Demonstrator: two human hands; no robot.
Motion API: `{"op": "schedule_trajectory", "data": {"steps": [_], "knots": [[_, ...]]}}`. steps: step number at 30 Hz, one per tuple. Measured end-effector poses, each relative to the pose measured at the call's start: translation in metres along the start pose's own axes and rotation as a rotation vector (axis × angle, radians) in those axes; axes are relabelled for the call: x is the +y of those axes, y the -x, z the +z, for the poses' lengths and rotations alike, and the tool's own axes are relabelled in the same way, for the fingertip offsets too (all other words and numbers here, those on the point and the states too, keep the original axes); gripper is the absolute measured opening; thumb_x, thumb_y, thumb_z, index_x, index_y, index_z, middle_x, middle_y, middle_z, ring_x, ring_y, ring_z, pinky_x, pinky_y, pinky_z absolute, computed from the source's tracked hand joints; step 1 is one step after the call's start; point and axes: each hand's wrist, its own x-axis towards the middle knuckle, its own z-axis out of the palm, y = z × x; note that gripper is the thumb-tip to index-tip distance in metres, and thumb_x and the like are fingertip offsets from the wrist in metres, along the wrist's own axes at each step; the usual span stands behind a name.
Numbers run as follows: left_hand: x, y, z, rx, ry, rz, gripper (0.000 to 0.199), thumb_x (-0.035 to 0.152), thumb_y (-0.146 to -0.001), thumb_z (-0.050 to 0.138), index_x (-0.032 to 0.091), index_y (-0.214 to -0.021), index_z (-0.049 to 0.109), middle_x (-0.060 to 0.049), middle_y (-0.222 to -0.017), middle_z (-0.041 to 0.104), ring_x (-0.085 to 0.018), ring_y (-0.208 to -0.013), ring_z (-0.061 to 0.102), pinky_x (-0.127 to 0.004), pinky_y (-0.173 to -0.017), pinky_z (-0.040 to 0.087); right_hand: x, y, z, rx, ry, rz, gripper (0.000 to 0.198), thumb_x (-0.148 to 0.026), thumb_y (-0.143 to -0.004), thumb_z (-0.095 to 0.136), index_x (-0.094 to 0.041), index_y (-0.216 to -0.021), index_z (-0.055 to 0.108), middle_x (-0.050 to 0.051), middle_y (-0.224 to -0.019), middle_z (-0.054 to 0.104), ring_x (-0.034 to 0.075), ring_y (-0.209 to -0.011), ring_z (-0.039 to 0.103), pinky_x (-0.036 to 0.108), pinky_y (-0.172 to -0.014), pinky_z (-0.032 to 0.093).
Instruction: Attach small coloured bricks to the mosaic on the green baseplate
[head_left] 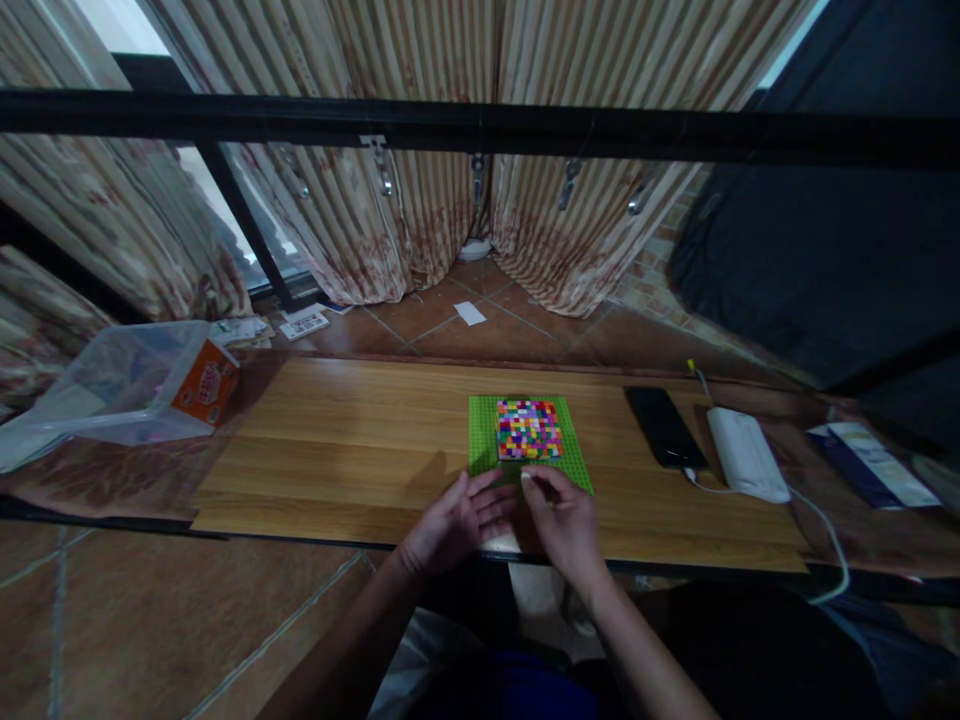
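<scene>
A block of small multicoloured building bricks (529, 430) is built up on a green studded baseplate (481, 425) that lies on the wooden board. My left hand (465, 518) is half turned up at the baseplate's near left corner, its fingers apart and nothing visible in it. Beside it, at the near edge of the baseplate, my right hand (564, 515) has thumb and forefinger pinched together. A pale spot shows at those fingertips, too small to name. Under the hands, part of a white surface (504, 542) is visible at the board's front edge, mostly covered.
The wooden board (337, 430) spans the table. At right lie a black phone (664, 427), a white power bank (747, 453) with a cable, and a blue-and-white packet (874, 465). A clear plastic bin (142, 385) stands at left. A dark rail (450, 125) crosses behind, before curtains.
</scene>
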Motion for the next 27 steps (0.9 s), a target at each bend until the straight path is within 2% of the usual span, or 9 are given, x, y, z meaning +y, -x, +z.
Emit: {"op": "schedule_trajectory", "data": {"steps": [5,8,12,19,27], "knots": [[0.001,0.001,0.003,0.034,-0.028,-0.004,0.049,0.048,-0.091,0.038,0.017,-0.125,0.053,-0.015,-0.123,0.056,-0.023,-0.108,0.053,-0.04,-0.094,0.036,0.014,-0.021,-0.011,0.156,-0.255,0.141,0.022,-0.036,-0.072,0.065,-0.018,-0.083,0.067,0.001,-0.07,0.066,0.014,-0.06,0.057,0.027,-0.058,0.046],[0.001,0.002,0.003,0.038,-0.032,-0.014,0.047,0.047,-0.091,0.039,0.017,-0.124,0.054,-0.015,-0.122,0.057,-0.022,-0.107,0.054,-0.04,-0.093,0.036,0.018,-0.023,-0.011,0.199,-0.312,0.178,0.026,-0.036,-0.07,0.066,-0.017,-0.088,0.068,0.002,-0.069,0.066,0.013,-0.056,0.054,0.026,-0.053,0.044],[0.002,0.003,0.002,0.029,-0.031,-0.024,0.045,0.046,-0.091,0.038,0.018,-0.123,0.055,-0.014,-0.121,0.058,-0.022,-0.106,0.054,-0.039,-0.093,0.036,0.026,-0.022,-0.015,0.182,-0.218,0.186,0.035,-0.039,-0.074,0.061,-0.017,-0.101,0.068,0.006,-0.081,0.069,0.015,-0.063,0.058,0.029,-0.058,0.047],[0.004,0.003,0.004,0.031,-0.032,-0.026,0.044,0.045,-0.091,0.038,0.018,-0.122,0.055,-0.014,-0.121,0.058,-0.021,-0.105,0.055,-0.039,-0.095,0.036,0.031,-0.024,-0.023,0.121,0.041,0.057,0.032,-0.042,-0.082,0.053,-0.018,-0.097,0.066,0.008,-0.09,0.07,0.02,-0.076,0.062,0.035,-0.073,0.049],[0.004,0.003,0.006,0.051,-0.036,-0.038,0.044,0.045,-0.092,0.037,0.017,-0.121,0.055,-0.014,-0.118,0.059,-0.021,-0.104,0.055,-0.038,-0.093,0.037,0.021,-0.027,-0.024,0.117,-0.008,0.037,0.023,-0.039,-0.08,0.056,-0.018,-0.088,0.063,0.006,-0.084,0.068,0.019,-0.078,0.063,0.032,-0.074,0.049]]}}
